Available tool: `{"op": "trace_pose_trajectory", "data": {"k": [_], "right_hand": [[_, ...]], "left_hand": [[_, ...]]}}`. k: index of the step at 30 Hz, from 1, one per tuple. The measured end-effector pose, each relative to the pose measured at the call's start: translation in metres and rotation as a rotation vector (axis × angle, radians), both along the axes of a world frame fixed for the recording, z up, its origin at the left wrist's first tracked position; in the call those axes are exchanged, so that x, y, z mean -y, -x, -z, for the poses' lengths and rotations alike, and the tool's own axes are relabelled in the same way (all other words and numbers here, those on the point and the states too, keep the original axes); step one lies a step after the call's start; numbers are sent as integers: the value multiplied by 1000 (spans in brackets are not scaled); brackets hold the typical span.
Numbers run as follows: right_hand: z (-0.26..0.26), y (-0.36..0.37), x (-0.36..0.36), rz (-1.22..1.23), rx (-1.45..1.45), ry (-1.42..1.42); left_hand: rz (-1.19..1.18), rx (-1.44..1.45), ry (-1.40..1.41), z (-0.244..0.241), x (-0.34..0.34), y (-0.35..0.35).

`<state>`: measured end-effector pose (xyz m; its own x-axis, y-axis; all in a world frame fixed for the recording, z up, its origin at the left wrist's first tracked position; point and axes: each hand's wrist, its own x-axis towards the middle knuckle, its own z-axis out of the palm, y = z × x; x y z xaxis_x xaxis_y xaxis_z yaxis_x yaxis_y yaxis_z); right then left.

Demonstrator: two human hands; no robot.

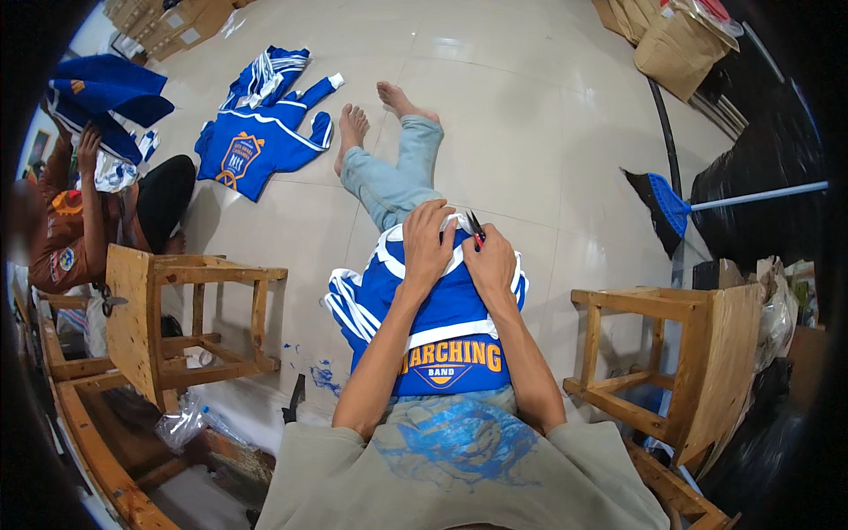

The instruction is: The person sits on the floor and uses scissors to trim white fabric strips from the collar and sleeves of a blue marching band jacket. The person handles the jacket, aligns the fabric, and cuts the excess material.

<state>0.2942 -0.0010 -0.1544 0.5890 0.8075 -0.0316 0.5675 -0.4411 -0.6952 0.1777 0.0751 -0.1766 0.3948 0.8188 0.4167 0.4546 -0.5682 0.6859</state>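
Observation:
A blue long-sleeved shirt [430,374] with white trim and orange lettering lies across my lap, bunched towards my knees. My left hand [427,248] is at its far end, with the white edging [457,222] between thumb and fingers. In my right hand [491,262] is a pair of small snips [476,228] with dark blades and a red handle; the blades point away from me beside that edging. The right fingers also rest against the blue cloth, and their grip is partly hidden.
Another blue shirt [255,142] and a striped blue garment [275,73] lie on the floor beyond my feet. At left, a seated person [79,199] holds up blue cloth [109,86]. Wooden stools [132,324] [715,364] flank me. A blue broom [669,202] is at right; blue scraps [324,377] litter the floor.

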Motion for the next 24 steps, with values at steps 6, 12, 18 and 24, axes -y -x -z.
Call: {"op": "trace_pose_trajectory", "data": {"k": [6, 12, 18, 24], "right_hand": [[36, -27, -5, 126, -610, -272], [18, -5, 4, 10, -301, -226], [18, -6, -3, -65, -19, -49], [34, -41, 10, 131, -1581, -279]], "left_hand": [[-33, 13, -30, 0, 3, -3], [19, 93, 103, 9, -7, -1], [117, 166, 416, 12, -30, 4], [30, 197, 508, 10, -28, 0]]}}
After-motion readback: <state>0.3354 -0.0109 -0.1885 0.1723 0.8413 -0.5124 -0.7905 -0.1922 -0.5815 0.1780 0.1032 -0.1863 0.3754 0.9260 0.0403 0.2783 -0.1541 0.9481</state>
